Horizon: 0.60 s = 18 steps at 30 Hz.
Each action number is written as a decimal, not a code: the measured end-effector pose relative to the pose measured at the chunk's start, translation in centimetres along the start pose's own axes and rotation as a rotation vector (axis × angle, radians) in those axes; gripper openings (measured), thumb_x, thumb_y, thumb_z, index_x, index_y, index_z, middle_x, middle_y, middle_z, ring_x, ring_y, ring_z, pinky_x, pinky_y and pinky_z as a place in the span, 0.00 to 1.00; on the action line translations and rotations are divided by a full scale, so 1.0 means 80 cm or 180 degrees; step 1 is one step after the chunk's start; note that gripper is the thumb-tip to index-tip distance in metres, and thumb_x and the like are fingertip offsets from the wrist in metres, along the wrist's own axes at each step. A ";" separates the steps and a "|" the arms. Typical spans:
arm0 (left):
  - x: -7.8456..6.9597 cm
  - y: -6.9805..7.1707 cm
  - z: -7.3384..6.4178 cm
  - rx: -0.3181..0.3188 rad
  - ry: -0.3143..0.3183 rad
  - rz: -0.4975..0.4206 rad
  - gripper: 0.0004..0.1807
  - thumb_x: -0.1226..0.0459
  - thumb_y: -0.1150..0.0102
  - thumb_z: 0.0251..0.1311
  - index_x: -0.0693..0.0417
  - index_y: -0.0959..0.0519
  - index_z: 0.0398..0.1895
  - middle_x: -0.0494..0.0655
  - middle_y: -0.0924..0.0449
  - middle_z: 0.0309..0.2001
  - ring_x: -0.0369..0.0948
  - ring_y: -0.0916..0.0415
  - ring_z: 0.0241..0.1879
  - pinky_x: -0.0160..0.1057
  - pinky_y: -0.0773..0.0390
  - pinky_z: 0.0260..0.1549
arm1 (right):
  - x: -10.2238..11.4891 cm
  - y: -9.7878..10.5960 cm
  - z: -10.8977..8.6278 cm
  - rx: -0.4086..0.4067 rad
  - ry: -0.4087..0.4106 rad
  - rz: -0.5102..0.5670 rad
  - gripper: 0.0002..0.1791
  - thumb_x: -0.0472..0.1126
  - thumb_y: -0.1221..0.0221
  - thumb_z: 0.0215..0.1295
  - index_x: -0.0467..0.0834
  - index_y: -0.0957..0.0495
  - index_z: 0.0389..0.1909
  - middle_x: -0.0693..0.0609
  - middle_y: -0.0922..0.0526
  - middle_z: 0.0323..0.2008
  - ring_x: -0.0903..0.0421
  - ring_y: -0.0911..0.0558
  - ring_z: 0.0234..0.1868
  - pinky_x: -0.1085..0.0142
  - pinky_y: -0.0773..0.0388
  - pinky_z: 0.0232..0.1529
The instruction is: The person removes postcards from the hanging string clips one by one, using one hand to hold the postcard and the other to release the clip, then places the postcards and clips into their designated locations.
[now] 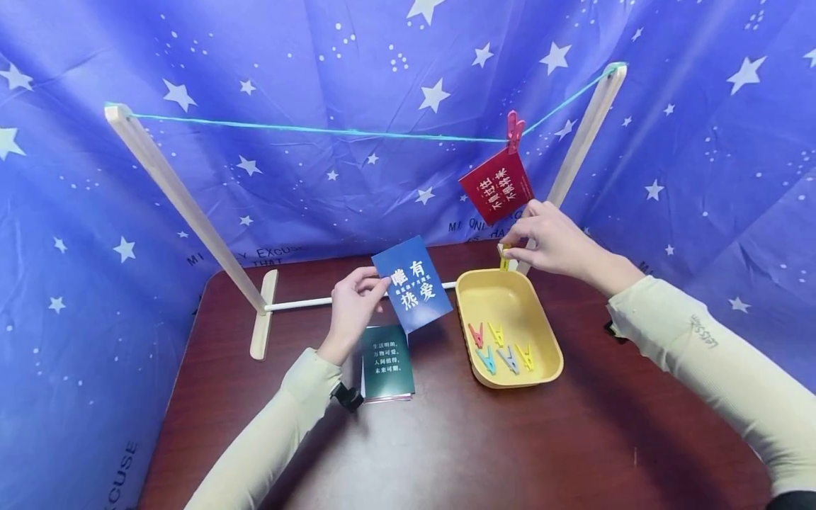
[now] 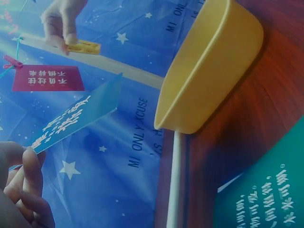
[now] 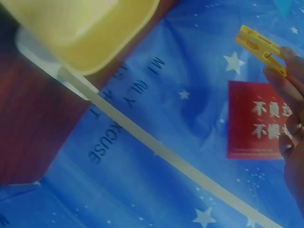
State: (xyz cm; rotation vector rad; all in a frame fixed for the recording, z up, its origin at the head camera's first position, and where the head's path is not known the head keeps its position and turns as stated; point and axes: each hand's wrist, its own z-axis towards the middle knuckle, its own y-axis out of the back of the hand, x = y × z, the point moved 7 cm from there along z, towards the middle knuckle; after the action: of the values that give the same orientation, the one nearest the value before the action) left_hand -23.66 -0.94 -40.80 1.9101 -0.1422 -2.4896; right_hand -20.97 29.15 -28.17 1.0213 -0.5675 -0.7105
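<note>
My left hand (image 1: 357, 301) pinches a blue card (image 1: 413, 283) with white characters by its left edge, above the table. In my right hand (image 1: 551, 237) a yellow clothespin (image 3: 260, 50) is pinched between thumb and fingers, over the far end of the yellow basket (image 1: 553, 354). A red card (image 1: 494, 185) hangs by a red clothespin (image 1: 514, 133) from the turquoise string (image 1: 331, 132), near its right end. Beneath the left hand lies a stack of cards with a green card (image 1: 390, 365) on top.
Several clothespins (image 1: 508, 358) lie inside the basket. Wooden posts (image 1: 191, 205) at left and right hold the string, joined low down by a white rod (image 1: 299, 304). A blue star-patterned cloth (image 1: 357, 64) hangs behind the dark red table (image 1: 510, 453).
</note>
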 end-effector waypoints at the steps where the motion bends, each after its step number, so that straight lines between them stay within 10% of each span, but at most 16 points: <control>1: 0.003 0.003 -0.001 0.0006 0.0045 -0.0009 0.11 0.71 0.30 0.63 0.67 0.16 0.47 0.61 0.12 0.32 0.43 0.24 0.14 0.36 0.21 0.18 | 0.000 -0.005 -0.001 0.0033 -0.0015 -0.0008 0.09 0.34 0.21 0.49 0.42 0.10 0.32 0.52 0.23 0.26 0.53 0.32 0.33 0.58 0.40 0.36; 18: 0.068 0.041 -0.032 -0.0125 0.0755 -0.0129 0.08 0.70 0.29 0.62 0.69 0.16 0.39 0.45 0.16 0.22 0.36 0.29 0.14 0.30 0.28 0.18 | -0.020 -0.077 -0.046 0.0622 -0.0336 -0.0057 0.10 0.42 0.22 0.52 0.44 0.09 0.34 0.55 0.18 0.25 0.55 0.32 0.33 0.57 0.37 0.38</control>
State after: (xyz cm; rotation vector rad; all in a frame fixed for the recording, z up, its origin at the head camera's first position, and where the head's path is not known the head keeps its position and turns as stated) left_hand -22.79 -4.70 -46.46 2.1917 -0.0539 -2.2462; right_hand -20.99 30.35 -35.44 1.1758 -0.7312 -0.7382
